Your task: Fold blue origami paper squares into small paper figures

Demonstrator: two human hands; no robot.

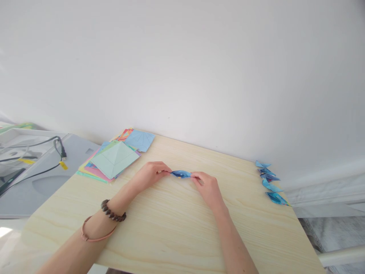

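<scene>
A small folded blue paper piece (181, 174) is held just above the light wooden table (176, 228), near its middle. My left hand (149, 175) pinches its left tip with closed fingers. My right hand (207, 187) pinches its right tip the same way. A beaded bracelet and a thin pink band sit on my left wrist.
A fanned stack of coloured square papers (114, 160) lies at the table's far left. Several finished blue folded pieces (270, 182) line the far right edge. A white wall stands behind. A grey surface with black cables (42, 152) lies left of the table.
</scene>
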